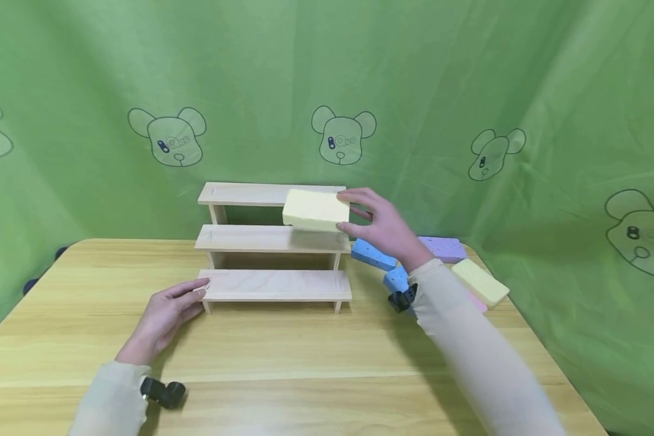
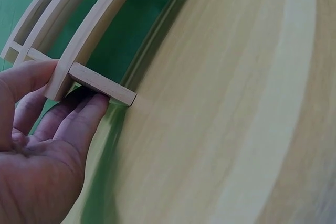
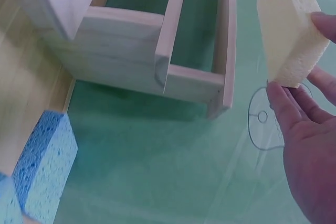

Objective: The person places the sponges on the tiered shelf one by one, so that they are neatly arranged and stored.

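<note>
A three-tier wooden shelf stands on the table, its steps rising toward the back. My left hand grips the left end of the lowest step, thumb on top and fingers beneath, as the left wrist view shows. With thumb and fingers, my right hand pinches a pale yellow sponge by its right end. In the head view this sponge appears in front of the top step and over the middle one. The right wrist view shows the sponge held in the air, apart from the shelf.
Right of the shelf lie blue sponges, a purple sponge, another yellow sponge and a pink piece partly hidden by the right sleeve. A green curtain with bear drawings hangs behind the wooden table.
</note>
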